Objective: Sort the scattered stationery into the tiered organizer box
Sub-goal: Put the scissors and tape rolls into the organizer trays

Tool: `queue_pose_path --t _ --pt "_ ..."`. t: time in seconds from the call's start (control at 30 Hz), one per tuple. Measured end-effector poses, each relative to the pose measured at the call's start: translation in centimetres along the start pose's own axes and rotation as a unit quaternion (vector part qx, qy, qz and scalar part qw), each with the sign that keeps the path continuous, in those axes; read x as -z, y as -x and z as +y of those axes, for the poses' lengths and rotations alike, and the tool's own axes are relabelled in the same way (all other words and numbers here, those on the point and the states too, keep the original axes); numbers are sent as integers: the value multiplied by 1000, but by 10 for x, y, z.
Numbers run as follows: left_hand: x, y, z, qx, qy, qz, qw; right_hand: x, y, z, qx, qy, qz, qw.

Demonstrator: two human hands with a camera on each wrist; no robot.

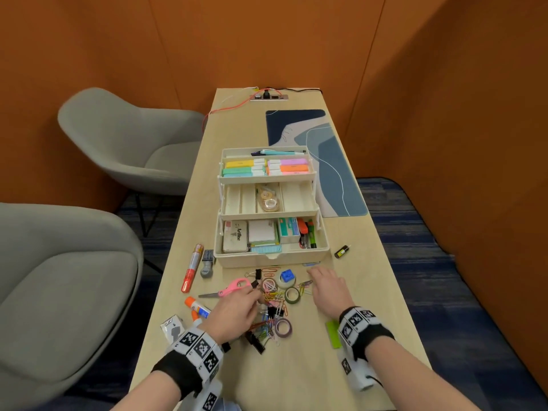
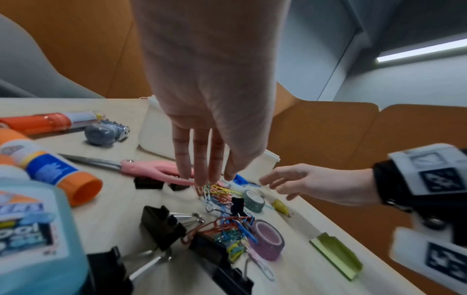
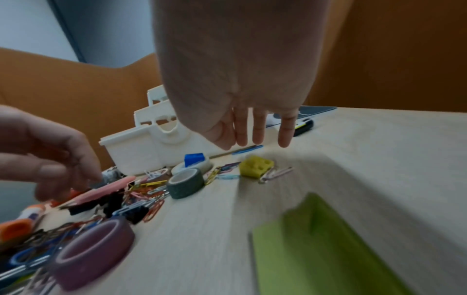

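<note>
The cream tiered organizer box [image 1: 271, 259] stands open mid-table, with highlighters on the top tier, tape rolls in the middle and notes and staples at the bottom. A heap of coloured paper clips [image 1: 271, 295] lies in front of it. My left hand [image 1: 258, 295] reaches down into the heap; in the left wrist view its fingertips [image 2: 202, 180] and thumb close on a few paper clips [image 2: 206, 191] that stand up under them. My right hand [image 1: 314, 272] hovers flat and empty, fingers straight, just above a yellow eraser [image 3: 256, 166] and a blue strip [image 3: 247, 149].
Pink scissors [image 1: 234, 287], a glue stick [image 1: 197, 307], an orange marker [image 1: 191, 272], black binder clips [image 1: 255, 341], green [image 1: 292, 295] and purple [image 1: 283, 327] tape rolls, a green note pad [image 1: 333, 333] and a small dark bottle [image 1: 342, 251] lie about. Grey chairs [image 1: 74, 277] stand on the left.
</note>
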State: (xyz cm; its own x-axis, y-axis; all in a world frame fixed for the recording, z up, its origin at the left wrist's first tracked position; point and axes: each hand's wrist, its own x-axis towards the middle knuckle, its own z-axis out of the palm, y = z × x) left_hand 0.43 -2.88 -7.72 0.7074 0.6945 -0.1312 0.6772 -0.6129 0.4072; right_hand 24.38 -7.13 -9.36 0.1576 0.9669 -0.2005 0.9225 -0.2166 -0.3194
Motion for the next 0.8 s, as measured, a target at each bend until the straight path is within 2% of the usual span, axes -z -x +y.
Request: queue_pose_path --t 0.17,0.23,0.33,0.53,0.67,0.8 --pt "3 6 -3 17 3 -6 1000 4 -19 -4 -2 72 -43 996" --pt "4 8 -6 25 11 -5 1000 6 -18 1 -12 55 -18 998" --pt "2 7 -6 30 16 -2 999 1 -4 12 -65 10 42 997" --pt "0 -19 20 -6 19 -6 1000 -21 18 20 -47 6 44 998" --pt "-5 -48 40 -20 -32 9 999 -15 23 24 -64 -37 86 994" --pt "-9 -76 42 -39 -115 -42 992 -6 27 27 -72 -79 91 990"
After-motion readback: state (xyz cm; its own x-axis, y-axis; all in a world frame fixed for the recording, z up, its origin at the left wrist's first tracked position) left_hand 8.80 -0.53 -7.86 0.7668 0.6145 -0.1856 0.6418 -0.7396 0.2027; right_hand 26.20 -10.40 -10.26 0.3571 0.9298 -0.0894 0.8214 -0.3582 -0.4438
